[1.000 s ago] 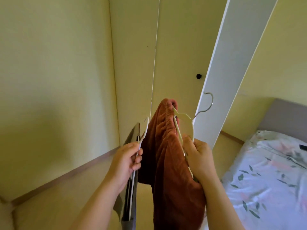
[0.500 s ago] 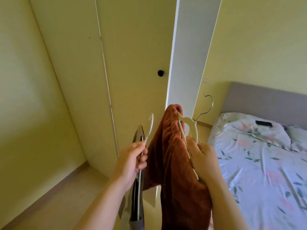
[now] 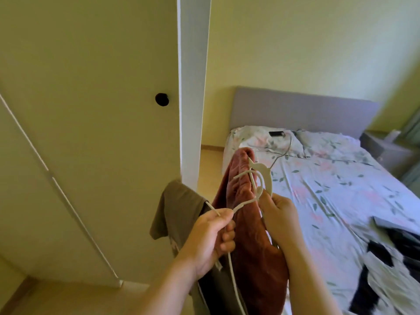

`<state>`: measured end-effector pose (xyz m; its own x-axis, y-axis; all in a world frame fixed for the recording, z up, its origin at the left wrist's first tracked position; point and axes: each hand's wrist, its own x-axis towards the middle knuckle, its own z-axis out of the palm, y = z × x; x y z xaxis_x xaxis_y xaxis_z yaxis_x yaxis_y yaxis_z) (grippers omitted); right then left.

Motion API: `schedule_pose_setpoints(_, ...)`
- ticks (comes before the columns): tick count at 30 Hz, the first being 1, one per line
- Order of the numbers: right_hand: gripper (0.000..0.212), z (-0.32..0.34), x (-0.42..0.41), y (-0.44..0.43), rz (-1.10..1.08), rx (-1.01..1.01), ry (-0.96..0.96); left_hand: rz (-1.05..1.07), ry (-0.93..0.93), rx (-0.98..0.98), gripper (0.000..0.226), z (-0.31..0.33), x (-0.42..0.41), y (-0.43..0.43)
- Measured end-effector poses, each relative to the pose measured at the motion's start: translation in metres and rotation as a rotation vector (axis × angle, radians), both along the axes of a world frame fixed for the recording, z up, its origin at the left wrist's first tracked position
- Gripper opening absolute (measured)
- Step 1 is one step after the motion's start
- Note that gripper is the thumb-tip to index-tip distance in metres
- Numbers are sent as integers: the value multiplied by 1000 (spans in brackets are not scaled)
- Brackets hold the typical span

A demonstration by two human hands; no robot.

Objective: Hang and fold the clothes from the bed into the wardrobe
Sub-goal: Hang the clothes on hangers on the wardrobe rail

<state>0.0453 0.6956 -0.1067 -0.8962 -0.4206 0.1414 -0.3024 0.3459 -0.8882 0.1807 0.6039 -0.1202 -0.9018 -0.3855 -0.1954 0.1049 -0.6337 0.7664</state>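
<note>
While our left hand [image 3: 211, 242] grips the thin hanger [image 3: 245, 203] and our right hand [image 3: 278, 214] the broad hanger [image 3: 264, 172], we should keep them untangled.

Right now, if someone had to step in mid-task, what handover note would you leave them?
The left hand grips a thin white hanger carrying an olive garment.
The right hand holds a metal-hooked white hanger carrying a rust-red garment.
Done: both garments appear to be on hangers.
Left to do: hang both in the wardrobe. The wardrobe door is ahead and the inside is not visible. Then handle the dark and grey clothes lying on the bed.
</note>
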Motion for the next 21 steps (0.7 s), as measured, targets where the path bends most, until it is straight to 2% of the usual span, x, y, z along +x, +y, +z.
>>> schedule_pose_setpoints(4, 49, -4, -6, 15, -98, 55, 24, -48, -29, 47, 15, -3, -18, 4)
schedule_pose_setpoints(9, 53, -5, -10, 49, -173, 59, -3, -106, -31, -30, 3, -3, -32, 21)
schedule_pose_setpoints(16, 48, -3, -10, 106, -204, 40, 12, -225, -51, -83, 7, -2, -45, 69)
schedule_pose_setpoints(21, 52, -2, -15, 153, -228, 27, -11, -174, -72, -58, 10, -4, -52, 102)
